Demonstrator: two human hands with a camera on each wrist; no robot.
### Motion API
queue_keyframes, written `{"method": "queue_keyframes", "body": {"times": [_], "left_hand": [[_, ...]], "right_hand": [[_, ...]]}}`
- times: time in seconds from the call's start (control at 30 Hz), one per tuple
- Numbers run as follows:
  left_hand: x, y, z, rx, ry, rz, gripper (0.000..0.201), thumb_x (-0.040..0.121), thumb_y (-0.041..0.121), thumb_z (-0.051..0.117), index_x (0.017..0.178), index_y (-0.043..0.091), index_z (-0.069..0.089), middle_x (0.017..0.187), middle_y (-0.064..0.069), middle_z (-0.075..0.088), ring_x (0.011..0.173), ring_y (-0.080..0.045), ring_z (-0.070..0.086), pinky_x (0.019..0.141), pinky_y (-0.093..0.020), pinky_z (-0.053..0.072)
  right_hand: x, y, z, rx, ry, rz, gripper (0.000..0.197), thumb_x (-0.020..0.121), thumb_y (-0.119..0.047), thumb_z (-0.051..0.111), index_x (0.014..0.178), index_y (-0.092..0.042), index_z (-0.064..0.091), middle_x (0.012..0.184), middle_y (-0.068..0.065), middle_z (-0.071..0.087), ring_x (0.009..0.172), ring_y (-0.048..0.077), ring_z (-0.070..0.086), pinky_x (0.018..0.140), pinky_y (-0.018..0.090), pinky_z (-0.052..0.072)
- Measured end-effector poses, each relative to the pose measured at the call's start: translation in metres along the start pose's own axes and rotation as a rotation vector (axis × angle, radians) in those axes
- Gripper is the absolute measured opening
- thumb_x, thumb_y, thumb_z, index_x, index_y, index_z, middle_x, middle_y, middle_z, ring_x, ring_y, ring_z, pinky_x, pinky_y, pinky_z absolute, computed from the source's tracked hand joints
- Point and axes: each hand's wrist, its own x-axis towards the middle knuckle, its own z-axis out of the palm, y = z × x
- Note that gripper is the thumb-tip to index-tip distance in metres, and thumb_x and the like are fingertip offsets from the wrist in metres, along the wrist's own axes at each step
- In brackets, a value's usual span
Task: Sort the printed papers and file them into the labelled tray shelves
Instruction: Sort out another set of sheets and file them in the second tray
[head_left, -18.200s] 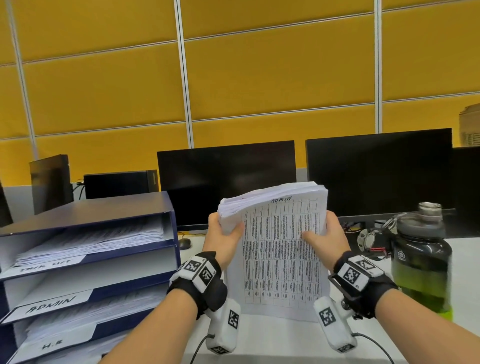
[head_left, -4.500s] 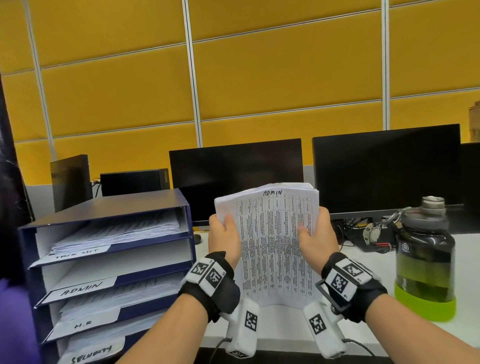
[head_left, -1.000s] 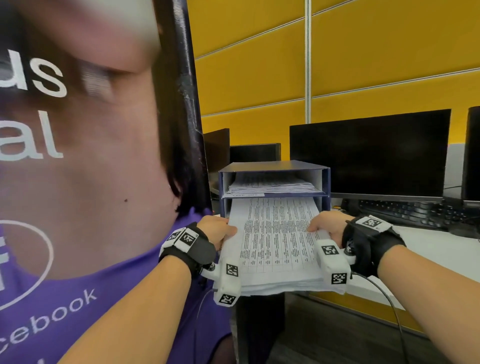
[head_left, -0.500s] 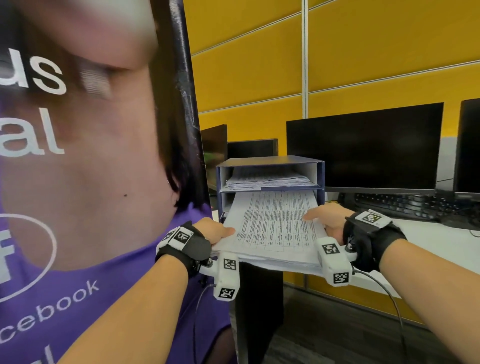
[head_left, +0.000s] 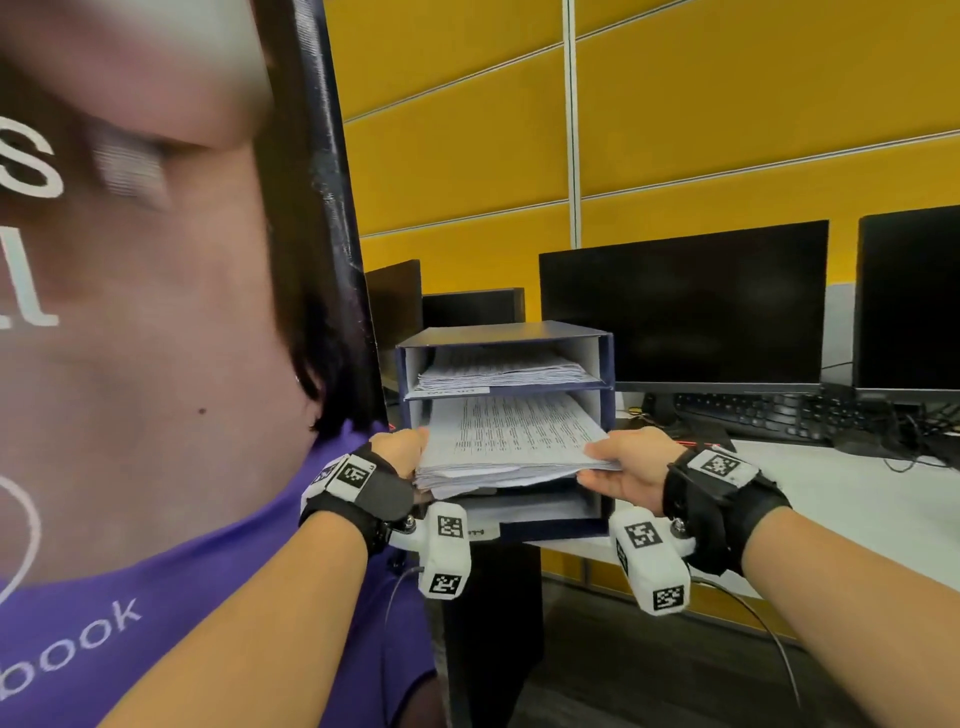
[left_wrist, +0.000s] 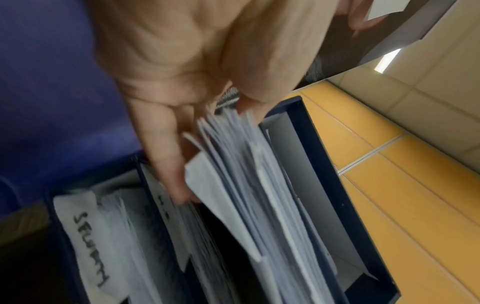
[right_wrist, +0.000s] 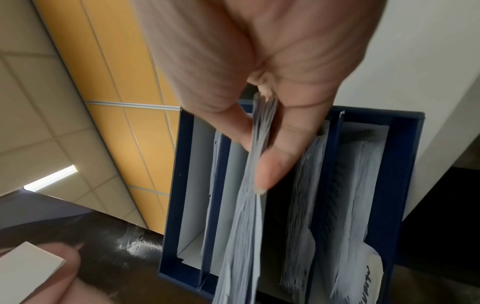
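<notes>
A thick stack of printed papers (head_left: 511, 441) lies partway inside the second shelf of the dark blue tray unit (head_left: 607, 364), its near end sticking out. My left hand (head_left: 402, 446) grips the stack's left near corner; in the left wrist view the papers (left_wrist: 241, 168) sit between thumb and fingers. My right hand (head_left: 621, 462) pinches the right near corner, thumb on top; the right wrist view shows the stack (right_wrist: 249, 205) clamped edge-on. The top shelf holds other papers (head_left: 498, 370). A lower shelf carries a handwritten label (left_wrist: 88, 246).
Another person in a purple shirt (head_left: 130, 597) stands very close on the left and fills that side. Dark monitors (head_left: 680, 306) and a keyboard (head_left: 753, 415) stand on the white desk (head_left: 857, 499) to the right. Yellow wall panels are behind.
Both hands have pushed the stack deeper into the second shelf; less paper sticks out than half a second ago. Earlier the stack was held upright in front of the monitors.
</notes>
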Motion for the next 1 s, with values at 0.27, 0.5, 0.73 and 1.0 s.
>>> {"method": "queue_keyframes", "body": {"times": [0.27,0.5,0.73,1.0], "left_hand": [[-0.038,-0.004,-0.032,0.048,-0.171,0.024,0.034,0.099,0.030,0.045,0.124,0.006,0.047,0.105,-0.011,0.057,0.066,-0.033,0.063,0.054,-0.041,0.055],[-0.044,0.006,-0.037,0.631,-0.114,0.482,0.040,0.080,0.007,0.072,0.115,0.018,0.055,0.111,-0.006,0.054,0.080,-0.020,0.057,0.066,-0.033,0.054],[-0.060,0.015,-0.015,1.025,-0.130,0.717,0.054,0.058,0.036,0.087,0.104,0.034,0.058,0.111,0.008,0.048,0.109,-0.016,0.040,0.096,-0.037,0.040],[-0.058,0.017,-0.002,1.270,-0.025,0.852,0.026,0.074,0.028,0.073,0.091,0.026,0.053,0.100,0.008,0.056,0.100,-0.018,0.051,0.086,-0.033,0.042]], "right_hand": [[0.001,-0.001,0.008,-0.448,0.122,-0.145,0.056,0.087,-0.024,0.065,0.134,-0.006,0.040,0.133,0.014,0.044,0.107,0.035,0.056,0.068,0.044,0.057],[-0.006,-0.010,0.002,-1.231,0.108,-0.577,0.070,0.076,-0.057,0.065,0.135,-0.029,0.041,0.140,0.001,0.042,0.127,0.025,0.040,0.105,0.043,0.036],[-0.013,-0.014,0.016,-1.757,-0.057,-0.892,0.068,0.072,-0.051,0.071,0.131,-0.037,0.039,0.138,-0.009,0.038,0.126,0.019,0.034,0.107,0.042,0.029],[-0.002,-0.006,0.021,-1.806,-0.017,-0.951,0.038,0.082,-0.027,0.064,0.114,-0.029,0.044,0.122,-0.006,0.049,0.109,0.018,0.046,0.095,0.035,0.037]]}}
